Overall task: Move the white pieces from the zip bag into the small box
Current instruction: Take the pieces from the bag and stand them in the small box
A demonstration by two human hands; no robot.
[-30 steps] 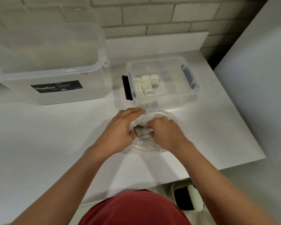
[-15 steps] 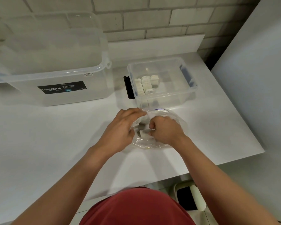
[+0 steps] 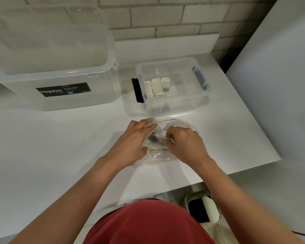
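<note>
A clear zip bag lies on the white table just in front of the small clear box. My left hand holds the bag's left side, fingers over its mouth. My right hand is inside the bag's opening, fingers curled shut around a white piece. More white pieces show through the plastic between my hands. Several white pieces stand together in the box's left half. The box has a black latch on its left end and a blue one on its right.
A large clear storage tub with a black label stands at the left, against the brick wall. The white table ends at the right, beside a grey panel. A bin sits on the floor below the front edge.
My hands stay at the bag; the right hand's fingers have curled tighter inside the opening. The camera has tilted slightly.
</note>
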